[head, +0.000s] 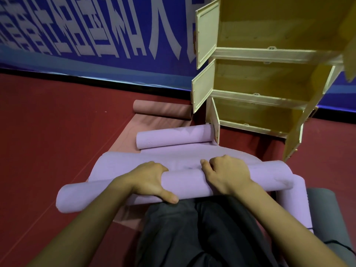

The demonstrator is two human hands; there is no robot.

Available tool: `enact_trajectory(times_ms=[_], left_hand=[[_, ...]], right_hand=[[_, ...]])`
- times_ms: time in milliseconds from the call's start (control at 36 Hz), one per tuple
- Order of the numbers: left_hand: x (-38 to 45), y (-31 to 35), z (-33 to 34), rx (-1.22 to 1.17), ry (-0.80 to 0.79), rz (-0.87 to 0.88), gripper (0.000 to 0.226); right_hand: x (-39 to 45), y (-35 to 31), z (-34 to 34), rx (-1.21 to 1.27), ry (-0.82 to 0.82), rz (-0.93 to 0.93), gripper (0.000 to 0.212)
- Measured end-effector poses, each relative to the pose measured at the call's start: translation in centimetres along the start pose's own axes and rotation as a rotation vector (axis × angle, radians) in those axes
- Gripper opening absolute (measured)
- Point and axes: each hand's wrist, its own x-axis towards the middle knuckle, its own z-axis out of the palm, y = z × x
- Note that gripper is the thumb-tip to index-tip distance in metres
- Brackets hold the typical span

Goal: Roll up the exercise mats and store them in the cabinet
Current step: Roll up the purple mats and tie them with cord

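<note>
The half-rolled lilac foam mat (pixel 185 182) lies across the kneeling person's dark-trousered knees (pixel 192 224). At twelve o'clock lies another rolled lilac mat (pixel 173 138); beyond it, a pink rolled mat (pixel 161 109). The cream open-doored cabinet (pixel 260 93) stands at one o'clock.

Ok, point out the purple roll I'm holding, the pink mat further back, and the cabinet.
purple roll (pixel 183 182): head view, on the rolled surface between the two hands.
pink mat (pixel 161 109): head view, on the middle of its rolled part.
cabinet (pixel 256 98): head view, on the front edge of a shelf.
</note>
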Motion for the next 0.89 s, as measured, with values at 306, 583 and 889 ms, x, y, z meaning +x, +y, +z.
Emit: enact_trajectory(times_ms=[306, 583, 889], left_hand=[[-6.6, 2.3, 4.3, 0.162, 0.077, -0.042, 0.079], [-5.9, 1.4, 6.9, 0.236, 0.472, 0.117, 0.094], [-5.0, 2.6, 9.1, 0.24, 0.811, 0.078, 0.068]], right_hand=[[-8.0, -1.4, 0.4, -0.025, 0.198, 0.005, 0.046], [-6.4, -0.7, 1.3, -0.002, 0.137, 0.034, 0.042], [-2.5, 0.6, 0.7, 0.17, 0.132, 0.141, 0.036]])
